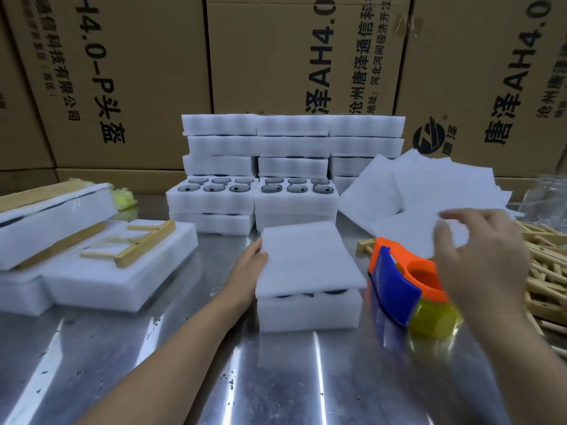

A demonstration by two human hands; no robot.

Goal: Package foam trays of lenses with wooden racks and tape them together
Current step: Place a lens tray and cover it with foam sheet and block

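Observation:
A white foam tray of lenses (308,309) stands on the steel table in front of me, with a thin foam sheet (306,259) lying on top as a cover. My left hand (250,265) touches the sheet's left edge with straight fingers. My right hand (481,256), blurred, hovers with spread, slightly bent fingers above the tape dispenser and a pile of loose foam sheets (429,194); it holds nothing. The orange and blue tape dispenser (405,289) with a yellowish tape roll lies just right of the tray. Wooden racks (543,286) are heaped at the right edge.
A stack of foam trays (291,148) stands behind, its front ones showing dark lenses (214,188). At left lie packaged foam bundles with a wooden rack (144,243) on top. Cardboard boxes (138,72) wall off the back. A clear plastic bag (546,194) sits far right.

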